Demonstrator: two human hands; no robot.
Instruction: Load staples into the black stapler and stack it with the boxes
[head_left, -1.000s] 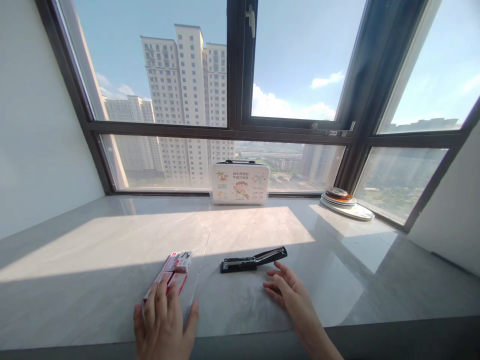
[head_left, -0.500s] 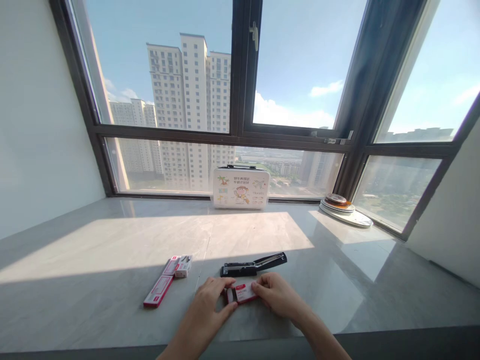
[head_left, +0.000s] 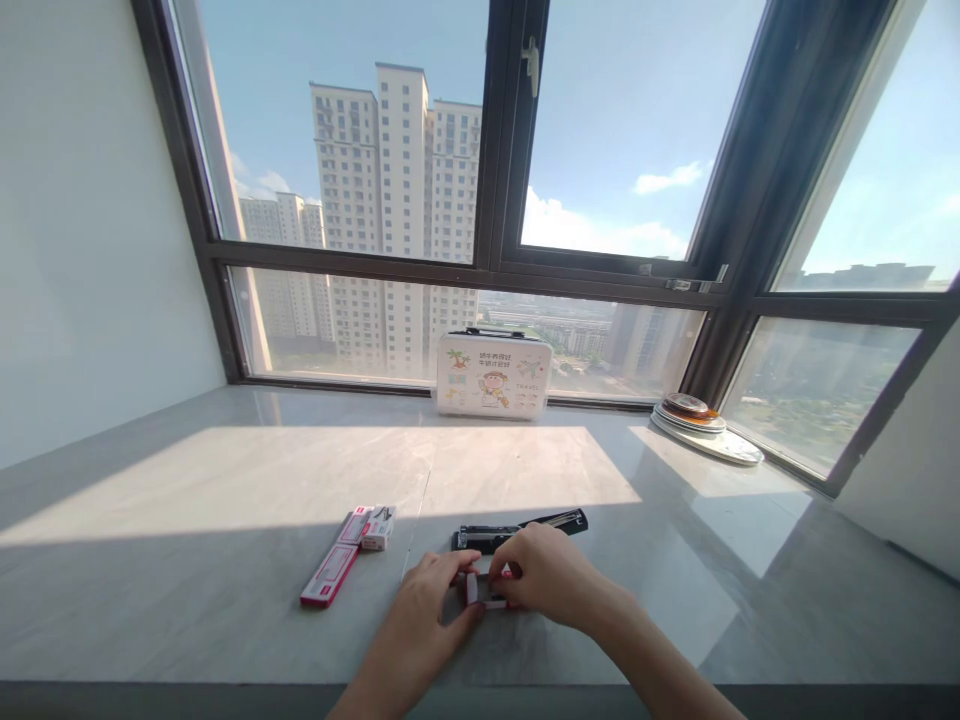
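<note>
Item, small red-and-white box (head_left: 472, 590): lower centre of the frame, at the tabletop (head_left: 225, 620), between the hands; long axis appears to run left to right; pale interior visible.
Item, left hand (head_left: 431, 600): thumb and fingers clamped on the box's left end.
Item, right hand (head_left: 551, 568): fingertips curled down at the box's opening; whether they pinch anything cannot be told.
Item, black stapler (head_left: 480, 540): just above the box in the frame, opened out, long axis left to right, right end rising; right hand nearer, hiding part of its middle.
Item, row of red-and-white boxes (head_left: 330, 575), with a white carton (head_left: 379, 530) beside its upper end: lower left.
Changes since half a second ago: the box's printed face no longer shows; right hand now overlaps the stapler; row and carton keep their arrangement.
</note>
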